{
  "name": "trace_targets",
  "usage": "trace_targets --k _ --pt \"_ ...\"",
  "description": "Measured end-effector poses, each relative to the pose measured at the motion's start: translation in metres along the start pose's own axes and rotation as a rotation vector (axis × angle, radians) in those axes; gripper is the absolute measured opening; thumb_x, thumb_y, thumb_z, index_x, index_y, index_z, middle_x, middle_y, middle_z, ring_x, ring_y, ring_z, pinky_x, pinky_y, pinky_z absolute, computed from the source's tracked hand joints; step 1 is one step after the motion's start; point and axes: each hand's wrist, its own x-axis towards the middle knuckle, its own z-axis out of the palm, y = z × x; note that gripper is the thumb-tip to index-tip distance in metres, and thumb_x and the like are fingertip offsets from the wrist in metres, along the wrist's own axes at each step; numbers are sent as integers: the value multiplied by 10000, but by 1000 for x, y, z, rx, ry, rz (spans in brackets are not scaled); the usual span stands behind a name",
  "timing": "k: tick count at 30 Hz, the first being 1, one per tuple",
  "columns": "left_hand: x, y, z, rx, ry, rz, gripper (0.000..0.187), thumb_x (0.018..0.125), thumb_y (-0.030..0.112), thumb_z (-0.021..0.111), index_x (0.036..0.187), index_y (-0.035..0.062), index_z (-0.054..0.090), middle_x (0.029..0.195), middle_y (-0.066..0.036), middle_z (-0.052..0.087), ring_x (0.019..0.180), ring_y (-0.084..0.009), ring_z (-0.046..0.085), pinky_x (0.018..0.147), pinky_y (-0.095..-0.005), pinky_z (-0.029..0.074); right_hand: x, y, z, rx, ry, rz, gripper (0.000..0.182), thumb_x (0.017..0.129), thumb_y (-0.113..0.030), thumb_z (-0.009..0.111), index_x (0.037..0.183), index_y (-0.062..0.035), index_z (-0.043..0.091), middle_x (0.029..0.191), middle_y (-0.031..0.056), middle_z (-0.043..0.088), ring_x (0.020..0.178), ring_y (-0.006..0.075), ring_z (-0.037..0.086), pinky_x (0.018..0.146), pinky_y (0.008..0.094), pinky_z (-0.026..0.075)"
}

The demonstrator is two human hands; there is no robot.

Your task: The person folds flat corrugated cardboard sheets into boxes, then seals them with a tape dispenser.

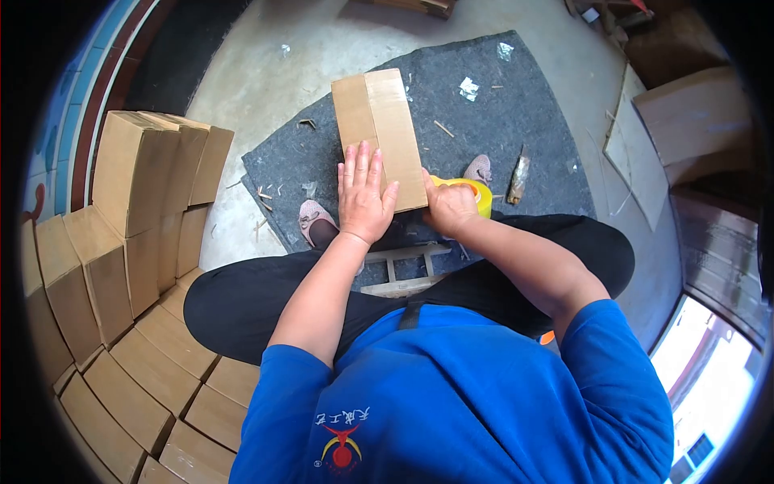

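A narrow brown cardboard box (380, 129) lies lengthwise in front of me on a grey felt mat (500, 121). My left hand (364, 196) rests flat on the near end of the box, fingers spread. At the box's near right corner, my right hand (449, 208) grips a yellow roll of packing tape (476, 194). I sit on a low wooden stool (403, 270), in a blue shirt and black trousers, with both feet on the mat.
Several closed cardboard boxes (137, 234) are stacked in rows at my left. More cardboard sheets and a box (693, 121) stand at the right. A knife-like tool (518, 176) lies on the mat beside the tape. Scraps litter the mat and the concrete floor (266, 73).
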Motion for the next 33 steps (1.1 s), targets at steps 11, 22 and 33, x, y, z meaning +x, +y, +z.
trace_targets --k 11,22,33 --pt "112 -9 -25 18 164 -2 447 910 250 622 1331 105 588 1479 -116 467 1420 -297 358 1191 -505 183 -18 -45 -21 -89 -377 -260 286 870 -223 618 1129 -122 685 1084 109 734 1021 280 704 845 472 526" --pt "140 -75 -63 -192 265 -570 540 748 481 816 991 30 644 1052 -159 653 1045 -341 611 930 -423 488 7 29 -126 -46 -455 99 420 790 -408 681 1091 -119 721 1055 143 733 1017 289 705 858 411 559" --pt "57 -82 26 -604 469 -781 383 859 390 758 886 49 584 851 -94 604 789 -261 581 752 -400 490 36 103 -157 -294 -237 229 357 838 -381 637 1026 -100 750 1034 158 734 1012 307 703 861 406 553"
